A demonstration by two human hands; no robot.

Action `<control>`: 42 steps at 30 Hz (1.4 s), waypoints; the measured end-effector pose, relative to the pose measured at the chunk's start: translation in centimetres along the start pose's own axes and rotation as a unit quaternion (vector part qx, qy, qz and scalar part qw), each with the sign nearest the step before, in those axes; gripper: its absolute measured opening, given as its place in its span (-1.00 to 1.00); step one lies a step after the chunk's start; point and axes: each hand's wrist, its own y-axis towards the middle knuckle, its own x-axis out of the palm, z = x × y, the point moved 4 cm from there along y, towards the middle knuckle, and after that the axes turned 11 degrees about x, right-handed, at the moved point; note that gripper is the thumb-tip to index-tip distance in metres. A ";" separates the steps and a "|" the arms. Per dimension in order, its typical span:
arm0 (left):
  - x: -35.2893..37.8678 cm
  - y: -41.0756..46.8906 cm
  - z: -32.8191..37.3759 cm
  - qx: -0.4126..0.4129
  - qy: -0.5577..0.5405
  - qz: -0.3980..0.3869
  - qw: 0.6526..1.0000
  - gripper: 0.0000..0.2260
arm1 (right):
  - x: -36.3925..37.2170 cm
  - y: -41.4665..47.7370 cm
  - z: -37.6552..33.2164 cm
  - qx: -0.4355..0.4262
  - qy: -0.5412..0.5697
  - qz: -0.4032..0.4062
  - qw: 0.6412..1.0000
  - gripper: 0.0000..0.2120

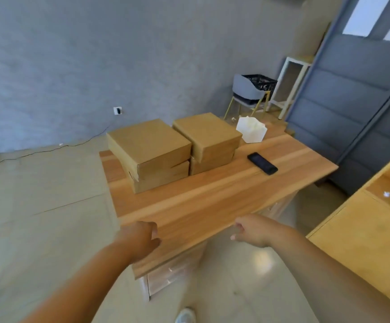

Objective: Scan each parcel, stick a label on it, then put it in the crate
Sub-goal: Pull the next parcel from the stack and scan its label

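Observation:
Two stacks of brown cardboard parcels stand on the wooden table (212,206), a left stack (149,145) and a right stack (206,132), each two high. A black handheld device (262,163) lies on the table to their right. A white holder with white sheets (251,131) sits at the far right corner. A black crate (260,82) rests on a grey chair beyond the table. My left hand (140,238) hovers at the near table edge with loosely curled fingers, holding nothing. My right hand (251,229) hangs just off the near edge, fingers loosely curled, empty.
A light wooden counter (364,241) stands close on the right. A white frame stool (289,87) sits by the grey-blue padded wall. A cable runs along the floor at the left wall. My shoe (186,315) shows below the table.

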 end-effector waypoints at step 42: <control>-4.9 36.4 10.9 -0.326 -0.288 0.297 0.850 -0.63 | -24.5 43.7 12.3 -0.199 0.299 0.000 0.933 -0.56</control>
